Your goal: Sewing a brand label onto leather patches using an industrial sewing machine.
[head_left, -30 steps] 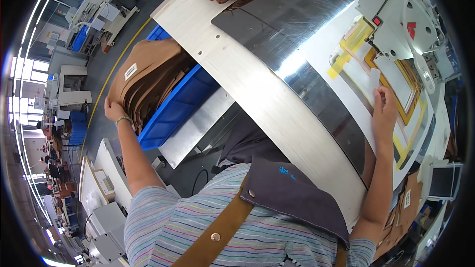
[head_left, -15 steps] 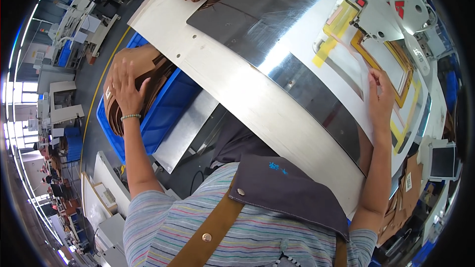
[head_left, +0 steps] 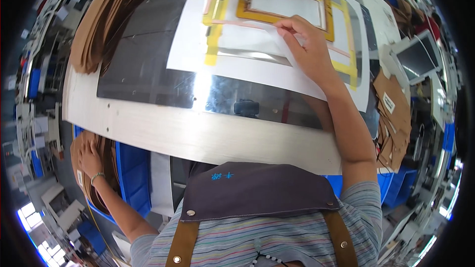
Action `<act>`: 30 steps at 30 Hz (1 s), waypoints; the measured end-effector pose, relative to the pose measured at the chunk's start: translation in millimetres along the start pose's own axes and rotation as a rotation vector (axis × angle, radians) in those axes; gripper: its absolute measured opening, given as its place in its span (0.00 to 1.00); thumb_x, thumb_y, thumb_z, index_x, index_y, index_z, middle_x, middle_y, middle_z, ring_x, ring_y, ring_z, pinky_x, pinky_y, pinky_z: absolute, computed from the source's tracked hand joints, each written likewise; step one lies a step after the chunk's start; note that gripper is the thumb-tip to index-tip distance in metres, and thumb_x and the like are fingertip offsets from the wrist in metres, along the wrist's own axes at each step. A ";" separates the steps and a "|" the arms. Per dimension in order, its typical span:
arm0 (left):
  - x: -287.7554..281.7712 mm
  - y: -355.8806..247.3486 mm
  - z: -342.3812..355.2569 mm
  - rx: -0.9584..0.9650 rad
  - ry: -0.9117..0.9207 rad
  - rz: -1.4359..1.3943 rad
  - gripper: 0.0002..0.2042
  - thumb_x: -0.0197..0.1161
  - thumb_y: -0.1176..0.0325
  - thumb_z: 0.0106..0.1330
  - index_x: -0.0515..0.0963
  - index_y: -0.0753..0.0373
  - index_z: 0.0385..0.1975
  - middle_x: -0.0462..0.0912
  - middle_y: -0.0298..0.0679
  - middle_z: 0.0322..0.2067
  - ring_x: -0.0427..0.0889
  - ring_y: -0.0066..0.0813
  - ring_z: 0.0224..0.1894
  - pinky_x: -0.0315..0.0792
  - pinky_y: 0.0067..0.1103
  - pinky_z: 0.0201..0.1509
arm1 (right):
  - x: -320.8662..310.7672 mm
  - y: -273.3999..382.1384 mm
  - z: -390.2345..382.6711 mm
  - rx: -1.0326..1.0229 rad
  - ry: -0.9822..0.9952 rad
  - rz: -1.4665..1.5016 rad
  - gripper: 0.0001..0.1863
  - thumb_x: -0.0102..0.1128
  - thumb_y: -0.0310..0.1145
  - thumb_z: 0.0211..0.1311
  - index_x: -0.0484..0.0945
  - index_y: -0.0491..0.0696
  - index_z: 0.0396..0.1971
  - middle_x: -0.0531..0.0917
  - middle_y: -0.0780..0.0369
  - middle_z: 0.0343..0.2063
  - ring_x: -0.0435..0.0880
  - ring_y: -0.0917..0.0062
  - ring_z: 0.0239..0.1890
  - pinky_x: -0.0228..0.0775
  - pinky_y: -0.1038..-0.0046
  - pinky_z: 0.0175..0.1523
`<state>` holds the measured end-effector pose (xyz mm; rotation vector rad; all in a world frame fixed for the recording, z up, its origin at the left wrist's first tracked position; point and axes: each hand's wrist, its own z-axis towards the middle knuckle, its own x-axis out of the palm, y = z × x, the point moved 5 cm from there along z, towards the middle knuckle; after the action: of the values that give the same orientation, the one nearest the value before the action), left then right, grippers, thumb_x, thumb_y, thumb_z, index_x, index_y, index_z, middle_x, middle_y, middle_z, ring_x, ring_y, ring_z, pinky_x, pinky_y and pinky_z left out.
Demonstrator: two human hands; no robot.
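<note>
A wide workshop hall stretches off to the left, with rows of pale worktables (head_left: 29, 118) on a grey floor (head_left: 64, 168). Daylight pours through bright windows (head_left: 27, 212) low at the left. Blue bins (head_left: 131, 168) stand beneath the near bench.
</note>
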<state>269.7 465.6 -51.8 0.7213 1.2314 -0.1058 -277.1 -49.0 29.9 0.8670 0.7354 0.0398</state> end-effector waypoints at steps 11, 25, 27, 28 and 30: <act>-203.4 -99.1 51.6 0.361 -0.847 -0.781 0.17 0.51 0.69 0.84 0.81 0.73 0.60 0.82 0.53 0.63 0.80 0.47 0.67 0.71 0.37 0.71 | -110.0 -72.8 74.3 0.330 0.164 -0.461 0.11 0.62 0.35 0.77 0.86 0.45 0.48 0.87 0.65 0.38 0.80 0.83 0.39 0.72 0.77 0.49; -299.7 -471.8 6.0 1.263 -0.241 -0.782 0.27 0.60 0.51 0.78 0.77 0.60 0.69 0.62 0.52 0.78 0.54 0.56 0.81 0.51 0.44 0.82 | -20.1 -98.4 78.9 0.237 0.325 -0.086 0.09 0.65 0.31 0.71 0.86 0.46 0.47 0.86 0.64 0.31 0.80 0.82 0.32 0.73 0.75 0.40; -295.5 -484.3 6.3 1.314 -0.245 -0.683 0.34 0.58 0.43 0.76 0.73 0.63 0.72 0.58 0.58 0.79 0.52 0.58 0.82 0.49 0.46 0.83 | -16.3 -95.7 80.1 0.217 0.281 -0.047 0.10 0.69 0.33 0.62 0.89 0.48 0.41 0.86 0.65 0.27 0.84 0.75 0.32 0.76 0.70 0.42; -293.2 -487.6 6.0 1.317 -0.247 -0.679 0.34 0.58 0.43 0.76 0.73 0.63 0.72 0.58 0.58 0.79 0.52 0.58 0.82 0.49 0.46 0.83 | -13.3 -94.7 80.8 0.218 0.276 -0.045 0.10 0.69 0.33 0.62 0.89 0.48 0.41 0.86 0.65 0.27 0.84 0.75 0.32 0.76 0.70 0.42; -293.1 -491.3 2.5 1.319 -0.327 -0.669 0.39 0.55 0.36 0.76 0.71 0.64 0.74 0.58 0.59 0.78 0.52 0.59 0.82 0.46 0.46 0.83 | -8.3 -92.9 81.2 0.208 0.269 -0.029 0.10 0.70 0.33 0.60 0.89 0.48 0.40 0.86 0.64 0.27 0.84 0.75 0.33 0.76 0.70 0.42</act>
<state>-52.6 -5.3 -10.7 1.2863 0.9265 -1.6318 -258.1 -168.2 3.4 1.0617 1.0165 0.0558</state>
